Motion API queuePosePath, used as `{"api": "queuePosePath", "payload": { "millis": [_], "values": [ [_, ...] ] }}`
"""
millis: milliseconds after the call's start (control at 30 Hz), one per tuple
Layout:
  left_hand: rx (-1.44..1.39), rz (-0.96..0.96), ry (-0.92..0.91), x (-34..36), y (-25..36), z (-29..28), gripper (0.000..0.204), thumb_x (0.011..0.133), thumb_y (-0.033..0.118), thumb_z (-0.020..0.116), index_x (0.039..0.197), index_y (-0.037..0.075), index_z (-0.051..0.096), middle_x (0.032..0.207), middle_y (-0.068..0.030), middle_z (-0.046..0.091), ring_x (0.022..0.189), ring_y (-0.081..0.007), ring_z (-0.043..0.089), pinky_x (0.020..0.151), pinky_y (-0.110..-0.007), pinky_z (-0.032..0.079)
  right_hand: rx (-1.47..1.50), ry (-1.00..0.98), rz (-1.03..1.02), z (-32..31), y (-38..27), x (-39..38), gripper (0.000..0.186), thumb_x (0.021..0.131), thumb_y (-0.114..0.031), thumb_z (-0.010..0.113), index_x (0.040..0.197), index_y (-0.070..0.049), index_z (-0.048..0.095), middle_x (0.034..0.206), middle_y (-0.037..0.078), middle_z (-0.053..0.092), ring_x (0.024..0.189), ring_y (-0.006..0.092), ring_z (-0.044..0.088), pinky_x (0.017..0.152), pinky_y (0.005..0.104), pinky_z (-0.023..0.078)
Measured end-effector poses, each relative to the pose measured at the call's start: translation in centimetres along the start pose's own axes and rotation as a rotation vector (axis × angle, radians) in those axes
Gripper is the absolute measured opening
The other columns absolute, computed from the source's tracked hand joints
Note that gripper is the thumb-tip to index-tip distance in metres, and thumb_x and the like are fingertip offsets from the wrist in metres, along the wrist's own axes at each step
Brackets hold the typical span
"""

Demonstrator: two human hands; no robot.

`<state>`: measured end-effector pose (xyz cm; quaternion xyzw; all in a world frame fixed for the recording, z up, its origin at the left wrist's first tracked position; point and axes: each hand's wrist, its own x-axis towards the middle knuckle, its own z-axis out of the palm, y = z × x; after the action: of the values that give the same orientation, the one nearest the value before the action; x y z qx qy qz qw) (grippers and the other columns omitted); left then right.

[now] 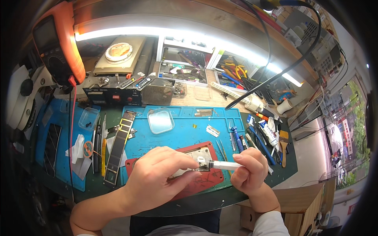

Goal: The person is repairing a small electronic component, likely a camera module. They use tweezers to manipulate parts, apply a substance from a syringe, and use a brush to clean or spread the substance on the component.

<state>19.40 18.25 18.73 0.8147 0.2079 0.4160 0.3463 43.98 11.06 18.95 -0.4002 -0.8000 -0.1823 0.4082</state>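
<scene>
over the red pad [208, 181], the left hand [155, 173] comes first, thumb and forefinger drawn to a narrow pinch at the dark end of a syringe-like tube [225, 165]; whether they truly grip it i cannot tell. the step in hand looks to be handling that tube's end, and the next move seems to call for a steady hold at both ends, kept in line. behind the pinch, a pale metal plate [201, 152] lies on the pad, partly hidden. the tube is held above the pad's right part, lying nearly level, whitish and slim, with a dark collar at its left. last, the right hand [252, 173] holds its other end between curled fingers and thumb.
</scene>
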Motion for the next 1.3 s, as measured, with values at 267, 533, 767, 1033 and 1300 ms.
{"api": "queuePosePath", "payload": {
  "millis": [267,533,767,1033,1300],
  "values": [
    [0.004,0.012,0.004,0.05,-0.01,-0.02,0.025,0.077,0.002,0.088,0.098,0.007,0.075,0.098,-0.0064,0.078,0.081,-0.0180,0.071,0.053,-0.027,0.052,-0.019,0.004,-0.008,0.03,0.15,-0.06,0.022,0.106,-0.018,0.052,0.117,0.001,0.057,0.086,0.012,0.062,0.058,0.0206,0.057,0.047,0.0328,0.046],
    [0.113,0.112,0.010,0.04,-0.03,0.09,0.029,0.073,0.003,0.089,0.098,0.007,0.074,0.099,-0.0065,0.077,0.088,-0.0242,0.072,0.077,-0.035,0.056,0.008,0.062,-0.057,0.22,0.38,0.44,0.016,0.100,-0.011,0.063,0.112,-0.001,0.066,0.077,0.004,0.065,0.053,0.0156,0.056,0.044,0.0292,0.043],
    [0.158,0.144,0.001,-0.01,0.05,0.13,0.030,0.072,0.001,0.088,0.098,0.006,0.073,0.100,-0.0070,0.076,0.088,-0.0252,0.072,0.077,-0.035,0.055,-0.044,0.050,-0.074,0.08,0.29,0.35,0.019,0.097,-0.015,0.070,0.113,-0.004,0.068,0.075,0.001,0.060,0.053,0.0130,0.053,0.044,0.0269,0.039],
    [0.169,0.140,0.001,0.21,0.35,0.23,0.031,0.071,-0.001,0.087,0.098,0.005,0.073,0.100,-0.0073,0.076,0.086,-0.0246,0.070,0.075,-0.034,0.054,-0.032,0.059,-0.075,-0.01,0.24,0.60,0.026,0.091,-0.013,0.076,0.115,-0.006,0.069,0.076,0.000,0.059,0.054,0.0118,0.053,0.044,0.0260,0.038],
    [0.183,0.129,-0.001,0.27,0.38,0.18,0.031,0.070,-0.001,0.087,0.097,0.005,0.074,0.098,-0.0075,0.077,0.086,-0.0244,0.071,0.075,-0.034,0.055,-0.012,0.052,-0.061,-0.18,0.34,0.70,0.025,0.091,-0.013,0.077,0.114,-0.005,0.069,0.076,0.000,0.061,0.053,0.0113,0.054,0.044,0.0256,0.039]
  ]
}}
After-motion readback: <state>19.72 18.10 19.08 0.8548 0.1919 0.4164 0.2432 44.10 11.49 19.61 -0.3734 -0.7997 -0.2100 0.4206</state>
